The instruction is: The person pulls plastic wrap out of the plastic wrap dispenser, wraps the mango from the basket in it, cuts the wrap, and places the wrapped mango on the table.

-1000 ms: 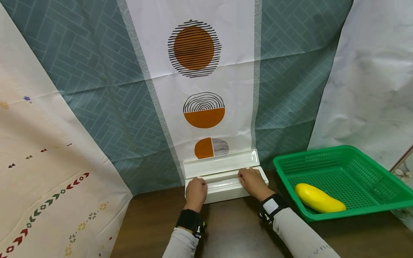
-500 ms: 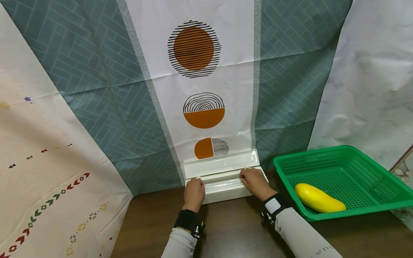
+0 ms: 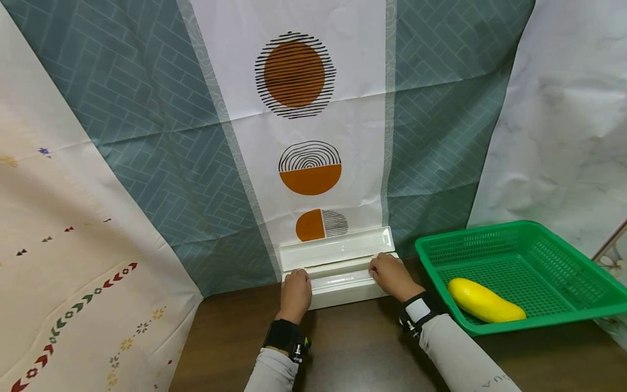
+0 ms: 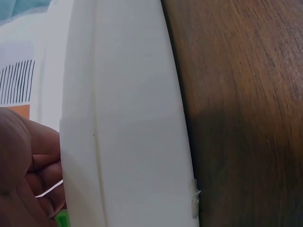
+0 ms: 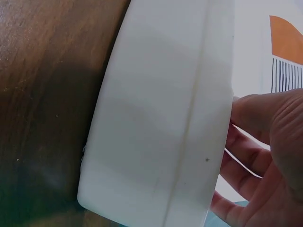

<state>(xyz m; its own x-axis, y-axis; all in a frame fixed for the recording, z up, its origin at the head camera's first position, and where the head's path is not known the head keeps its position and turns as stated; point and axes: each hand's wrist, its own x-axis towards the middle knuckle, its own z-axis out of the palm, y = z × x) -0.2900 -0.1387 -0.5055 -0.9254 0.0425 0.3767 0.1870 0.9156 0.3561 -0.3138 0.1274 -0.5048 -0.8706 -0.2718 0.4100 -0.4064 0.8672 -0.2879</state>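
A long white cling film dispenser [image 3: 343,296] lies at the back of the table, its lid [image 3: 338,247] tipped back against the wall cloth. A shiny strip of clear cling film [image 3: 340,280] runs along its top between my hands. My left hand [image 3: 295,296] pinches at the strip near the left end, fingers curled over the top edge. Towards the right end, my right hand [image 3: 392,276] does the same. Both wrist views show the thumb and curled fingers [image 5: 251,151] behind the dispenser's white wall [image 4: 132,113]; the fingertips are partly hidden.
A green plastic basket [image 3: 519,231] stands on the right of the brown table [image 3: 352,348], with a yellow, elongated vegetable-like item [image 3: 485,302] inside. Patterned cloths [image 3: 426,136] hang behind and at both sides. A small green piece [image 4: 62,217] shows beside my left fingers.
My right hand has slid a little to the right along the dispenser, and my left hand slightly left. More of the film strip shows between them. The basket has stayed put.
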